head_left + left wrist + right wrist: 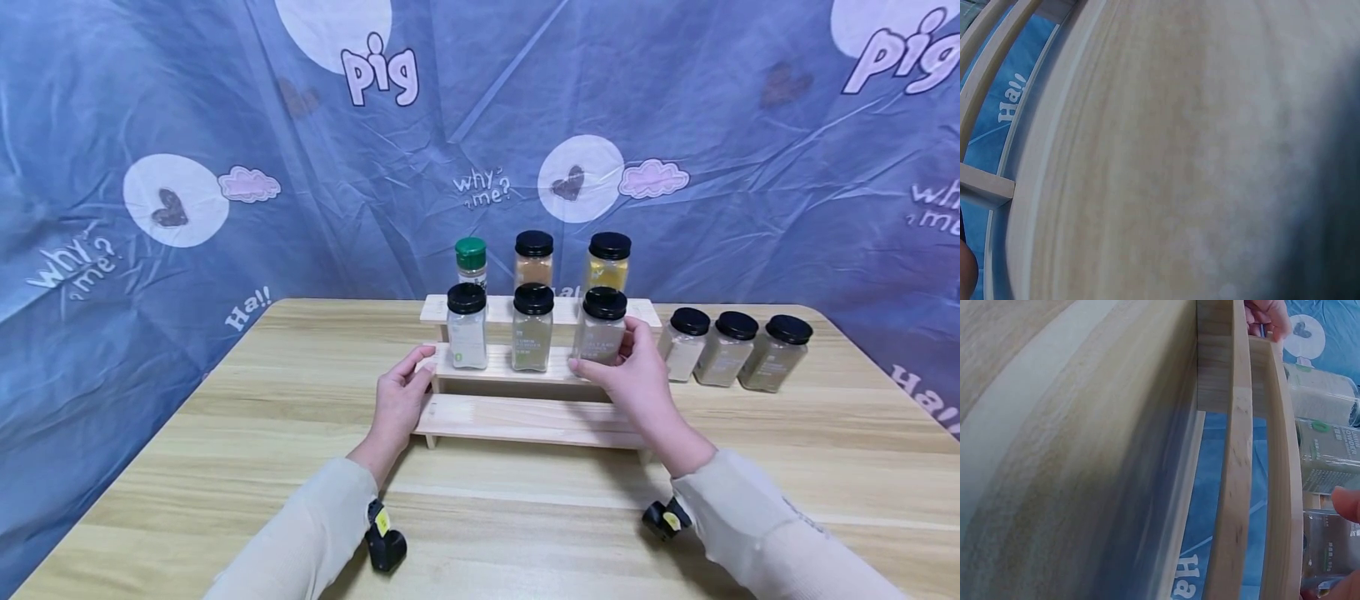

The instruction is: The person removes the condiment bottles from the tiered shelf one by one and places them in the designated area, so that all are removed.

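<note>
Head view showed your right hand (636, 375) curled round a clear spice jar (600, 329) with a black cap, pale grey-beige powder inside and a faint label. It stood upright, long axis vertical, cap up, at the right end of the middle step of the pale wooden rack (525, 421), beside two similar jars (499, 327). Your left hand (401, 398) rested with loosely bent fingers against the rack's left end, gripping nothing I could make out.

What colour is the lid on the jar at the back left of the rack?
Green; the lid shows best in the head view.
</note>
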A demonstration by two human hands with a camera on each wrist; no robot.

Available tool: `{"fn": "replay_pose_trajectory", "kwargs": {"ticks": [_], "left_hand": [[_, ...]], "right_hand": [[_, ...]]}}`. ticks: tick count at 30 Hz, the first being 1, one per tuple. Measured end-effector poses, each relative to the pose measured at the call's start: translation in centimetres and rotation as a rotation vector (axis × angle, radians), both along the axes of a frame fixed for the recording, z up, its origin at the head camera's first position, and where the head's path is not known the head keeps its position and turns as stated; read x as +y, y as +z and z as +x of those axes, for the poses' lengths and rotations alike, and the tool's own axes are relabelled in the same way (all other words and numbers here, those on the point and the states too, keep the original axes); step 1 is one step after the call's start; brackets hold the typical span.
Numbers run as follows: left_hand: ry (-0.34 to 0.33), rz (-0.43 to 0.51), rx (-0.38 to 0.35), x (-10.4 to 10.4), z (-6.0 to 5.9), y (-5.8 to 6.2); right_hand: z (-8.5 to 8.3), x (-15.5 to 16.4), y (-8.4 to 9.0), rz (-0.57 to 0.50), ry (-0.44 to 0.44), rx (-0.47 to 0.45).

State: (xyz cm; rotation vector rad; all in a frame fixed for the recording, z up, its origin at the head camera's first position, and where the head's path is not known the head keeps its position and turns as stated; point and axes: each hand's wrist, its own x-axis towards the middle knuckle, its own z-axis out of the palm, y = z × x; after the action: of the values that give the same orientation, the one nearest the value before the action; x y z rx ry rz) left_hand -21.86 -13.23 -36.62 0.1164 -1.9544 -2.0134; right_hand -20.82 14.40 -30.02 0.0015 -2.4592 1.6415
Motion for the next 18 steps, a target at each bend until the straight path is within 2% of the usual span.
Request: {"fn": "replay_pose_trajectory", "kwargs": {"ticks": [8,18], "left_hand": [[0.005,-0.016,-0.003,-0.03,-0.01,0.00],[-0.006,0.003,0.004,0.00,0.01,0.03]], "right_hand": [[-0.07,-0.19,-0.07,0.037,-0.037,0.008],[-0.14,-0.37,-0.45,0.010,-0.076,0.045]]}}
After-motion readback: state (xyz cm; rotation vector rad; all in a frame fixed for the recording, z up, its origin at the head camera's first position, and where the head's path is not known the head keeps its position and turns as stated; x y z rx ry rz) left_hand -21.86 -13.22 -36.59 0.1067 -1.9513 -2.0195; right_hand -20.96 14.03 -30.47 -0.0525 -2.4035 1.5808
